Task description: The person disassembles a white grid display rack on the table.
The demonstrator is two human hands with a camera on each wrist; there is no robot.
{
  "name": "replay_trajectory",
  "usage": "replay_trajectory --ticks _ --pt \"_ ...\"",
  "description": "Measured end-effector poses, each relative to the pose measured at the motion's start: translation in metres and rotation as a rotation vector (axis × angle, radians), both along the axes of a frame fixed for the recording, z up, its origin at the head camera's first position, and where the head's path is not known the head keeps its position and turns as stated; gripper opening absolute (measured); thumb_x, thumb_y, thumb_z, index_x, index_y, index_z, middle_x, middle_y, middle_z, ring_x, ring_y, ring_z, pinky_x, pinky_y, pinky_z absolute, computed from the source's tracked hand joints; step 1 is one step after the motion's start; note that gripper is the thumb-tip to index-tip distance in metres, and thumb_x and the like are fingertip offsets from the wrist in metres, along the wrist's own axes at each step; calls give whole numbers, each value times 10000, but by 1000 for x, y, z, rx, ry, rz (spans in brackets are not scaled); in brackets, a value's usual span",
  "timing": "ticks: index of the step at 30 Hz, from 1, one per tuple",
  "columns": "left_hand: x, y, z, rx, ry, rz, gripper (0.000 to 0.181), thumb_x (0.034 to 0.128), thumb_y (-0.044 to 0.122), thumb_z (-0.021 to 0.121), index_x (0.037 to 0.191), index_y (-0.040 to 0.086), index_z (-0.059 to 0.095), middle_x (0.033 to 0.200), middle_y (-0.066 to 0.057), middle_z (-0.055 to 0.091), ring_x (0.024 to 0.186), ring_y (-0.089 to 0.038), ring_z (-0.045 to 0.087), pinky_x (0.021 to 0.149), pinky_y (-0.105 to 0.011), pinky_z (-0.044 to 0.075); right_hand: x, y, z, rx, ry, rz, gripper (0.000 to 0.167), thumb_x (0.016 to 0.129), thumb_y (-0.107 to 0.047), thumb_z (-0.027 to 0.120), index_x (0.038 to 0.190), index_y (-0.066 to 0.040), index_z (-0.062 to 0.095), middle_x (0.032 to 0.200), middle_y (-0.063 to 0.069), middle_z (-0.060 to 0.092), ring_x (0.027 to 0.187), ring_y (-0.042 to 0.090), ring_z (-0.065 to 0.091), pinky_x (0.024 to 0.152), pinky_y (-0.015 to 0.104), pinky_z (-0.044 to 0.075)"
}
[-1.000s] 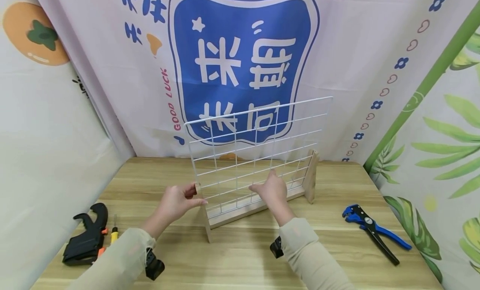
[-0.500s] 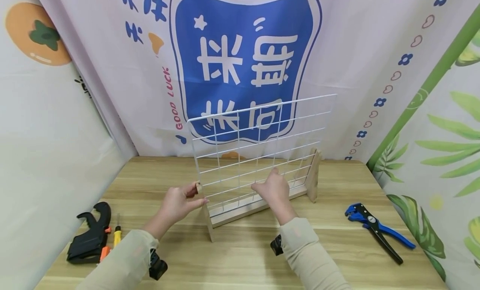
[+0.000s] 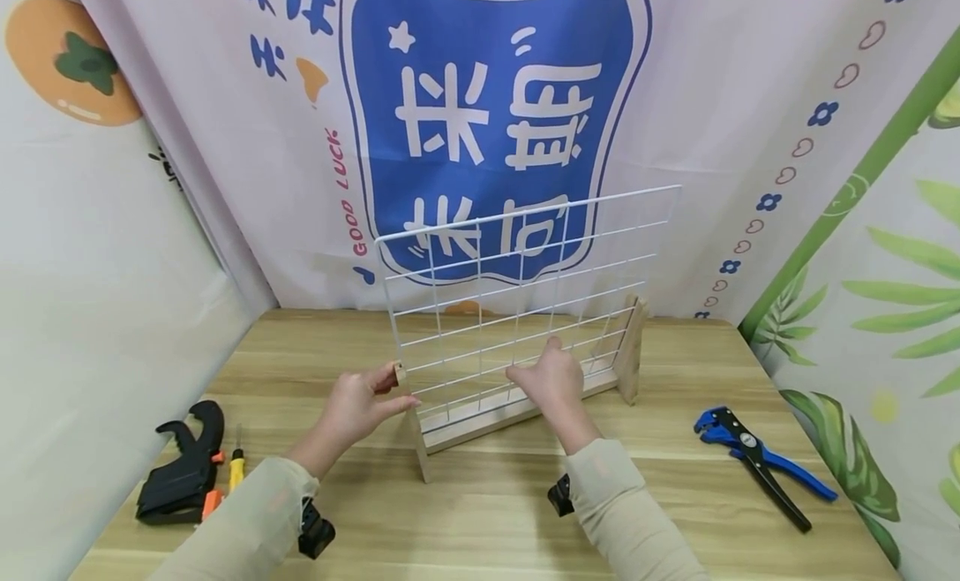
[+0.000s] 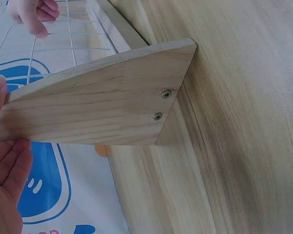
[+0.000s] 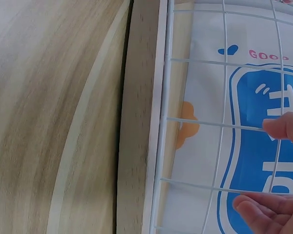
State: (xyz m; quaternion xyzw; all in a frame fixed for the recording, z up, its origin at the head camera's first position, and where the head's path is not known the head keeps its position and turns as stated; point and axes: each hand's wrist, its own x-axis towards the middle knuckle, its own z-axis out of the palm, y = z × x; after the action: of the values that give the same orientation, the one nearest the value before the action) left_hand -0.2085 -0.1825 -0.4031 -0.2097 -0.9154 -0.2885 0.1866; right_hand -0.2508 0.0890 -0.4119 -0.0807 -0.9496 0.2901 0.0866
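Note:
A white wire grid panel (image 3: 510, 268) stands upright in a wooden base rail (image 3: 480, 418), between two wooden side supports. My left hand (image 3: 356, 414) grips the upper part of the left side support (image 4: 102, 97), thumb on one face and fingers on the other. Two screw heads (image 4: 162, 105) show on that support's outer face. At the lower middle of the grid is my right hand (image 3: 551, 385), its thumb and fingers spread apart against the wires. In the right wrist view the thumb (image 5: 285, 126) meets one wire. The right side support (image 3: 630, 352) is free of both hands.
On the table's left lie a black clamp (image 3: 183, 473) with orange parts and a yellow-handled screwdriver (image 3: 237, 468). A blue and black wire stripper (image 3: 753, 456) lies at right. A printed cloth (image 3: 300, 189) hangs behind the wooden table (image 3: 495, 514).
The head view has shifted slightly. Both hands keep their places on the stand, and nothing is taken up or let go.

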Motion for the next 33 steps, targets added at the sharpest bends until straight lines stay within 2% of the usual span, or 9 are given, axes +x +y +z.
replay_trajectory --ticks 3,8,12,19,23,27,33 --pt "0 0 1 -10 16 -7 422 655 266 830 937 -10 679 794 -134 706 690 -239 681 593 -325 563 1 1 -1 12 24 -2 782 620 -466 741 1153 45 484 713 168 612 596 295 574 503 356 472" --pt "0 0 1 -20 24 -15 325 659 269 829 825 58 645 724 -84 681 614 -165 631 549 -284 543 2 3 -2 12 39 0 740 618 -474 750 1105 25 501 787 172 651 598 295 583 502 352 473" --pt "2 0 1 -22 50 -12 361 645 269 837 855 31 664 718 -86 681 604 -175 630 541 -287 540 3 2 -4 4 42 1 716 611 -463 754 1081 16 505 831 175 663 612 299 591 508 347 479" --pt "2 2 1 -24 43 -2 419 653 256 832 940 -8 680 809 -146 709 714 -251 688 617 -335 567 4 0 -3 -6 44 -7 727 614 -453 747 1095 26 488 812 179 656 579 288 575 480 332 463" --pt "1 2 2 -28 50 13 398 645 258 834 905 0 679 749 -104 698 605 -153 627 547 -280 542 3 -2 -1 -17 58 -5 739 618 -438 746 1115 41 482 757 173 639 572 287 569 487 343 470" --pt "0 2 3 -34 47 27 383 645 276 831 867 11 666 668 -48 645 535 -60 456 476 -217 456 3 -3 3 -19 59 -5 755 620 -437 743 1137 41 474 691 152 608 554 278 550 488 346 465" --pt "-1 2 0 -29 46 30 361 632 278 837 840 43 660 694 -42 667 561 -65 514 504 -237 493 3 -2 3 -15 7 -2 747 628 -464 741 1134 13 468 850 166 659 592 284 571 495 324 460"
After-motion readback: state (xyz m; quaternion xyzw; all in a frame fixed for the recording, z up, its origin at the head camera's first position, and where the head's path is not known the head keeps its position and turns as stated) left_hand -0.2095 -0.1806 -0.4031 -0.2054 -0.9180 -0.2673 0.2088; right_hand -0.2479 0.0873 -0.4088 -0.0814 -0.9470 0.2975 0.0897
